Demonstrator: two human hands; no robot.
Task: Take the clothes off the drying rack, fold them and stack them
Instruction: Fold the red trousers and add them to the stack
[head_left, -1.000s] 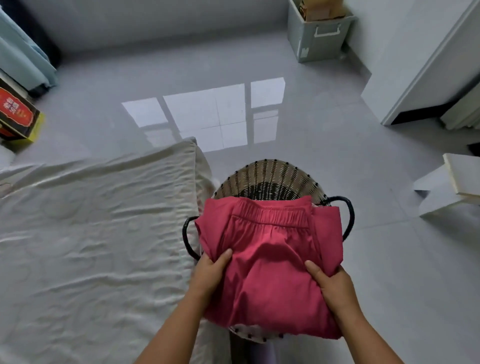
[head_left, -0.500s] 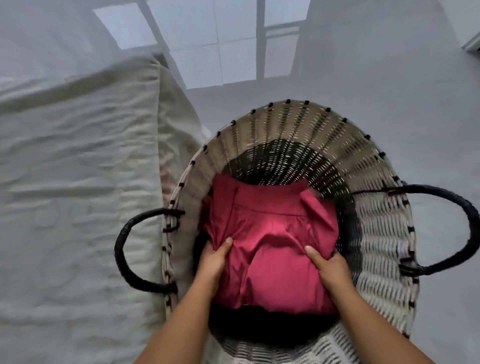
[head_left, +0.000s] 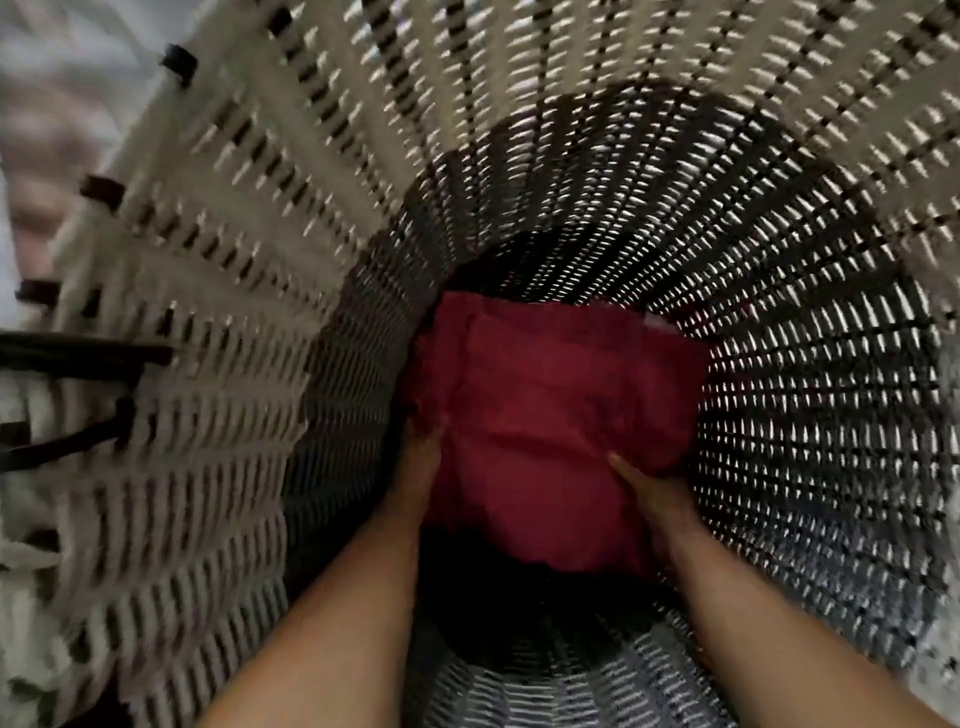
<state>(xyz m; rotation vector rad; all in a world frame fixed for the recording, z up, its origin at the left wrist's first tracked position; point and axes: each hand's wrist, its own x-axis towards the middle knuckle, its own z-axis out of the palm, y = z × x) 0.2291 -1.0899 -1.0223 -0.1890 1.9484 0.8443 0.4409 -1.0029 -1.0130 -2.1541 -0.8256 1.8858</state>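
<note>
Lowering the garment (head_left: 550, 415) deep into the basket (head_left: 208, 374).
You took it down from the rim; your left hand (head_left: 415, 470) and right hand (head_left: 652, 501), apart, gripped its sides; release looked close.

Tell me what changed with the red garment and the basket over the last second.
The folded red garment, above the rim of the woven basket a second ago, has been lowered deep inside it; the view followed it down. Unchanged: the left hand and right hand still grip its near corners.
</note>
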